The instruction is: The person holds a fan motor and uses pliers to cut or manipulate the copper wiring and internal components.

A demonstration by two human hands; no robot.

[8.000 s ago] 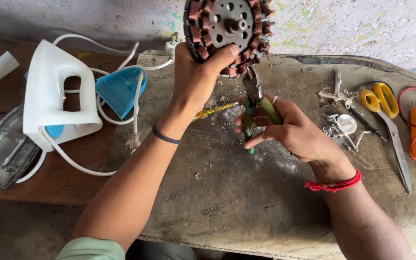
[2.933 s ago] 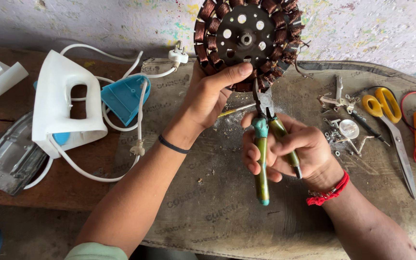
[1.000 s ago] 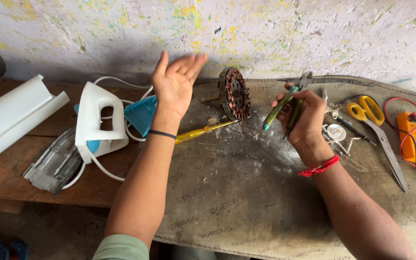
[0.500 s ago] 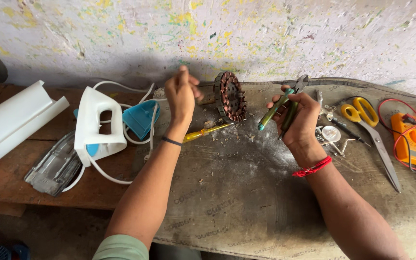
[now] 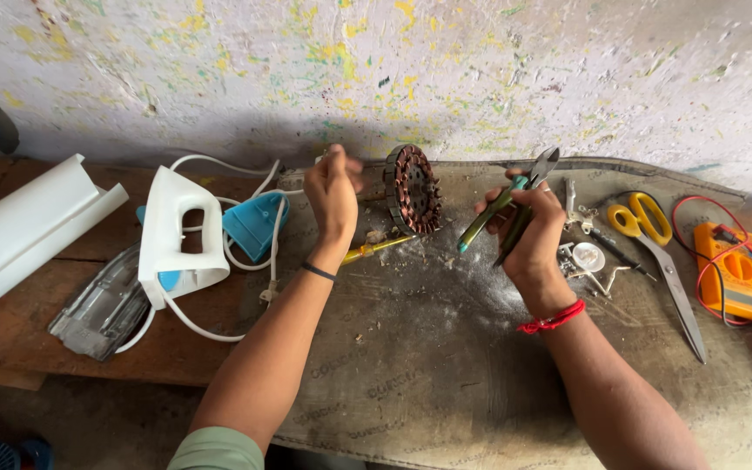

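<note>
Two hands: right hand (image 5: 528,231) grips green-handled pliers (image 5: 502,209); orange multimeter (image 5: 735,271) far right.

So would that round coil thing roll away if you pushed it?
Probably yes: the wound motor stator stands on its round edge, so a push could roll or tip it. It is likely heavy for its size, being metal packed with copper windings. The left hand is beside it.
</note>
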